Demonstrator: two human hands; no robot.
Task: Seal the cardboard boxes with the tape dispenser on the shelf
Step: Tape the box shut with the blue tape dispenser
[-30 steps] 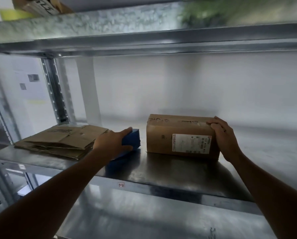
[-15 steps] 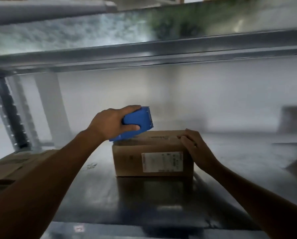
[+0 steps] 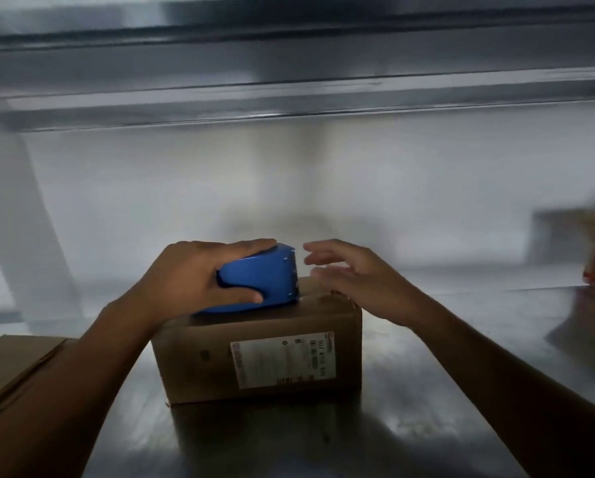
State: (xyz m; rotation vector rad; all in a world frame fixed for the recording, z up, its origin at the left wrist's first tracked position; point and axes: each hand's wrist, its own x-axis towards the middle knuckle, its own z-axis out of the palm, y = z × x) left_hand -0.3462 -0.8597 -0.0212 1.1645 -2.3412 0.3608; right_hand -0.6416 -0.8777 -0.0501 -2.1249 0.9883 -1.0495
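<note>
A brown cardboard box (image 3: 258,357) sits on the shiny metal shelf (image 3: 444,391). The left hand (image 3: 189,281) holds the blue tape dispenser (image 3: 258,281) tight and presses it on top of the box. The right hand (image 3: 354,277) is spread wide with nothing in it, just beside the dispenser and over the box's right end.
</note>
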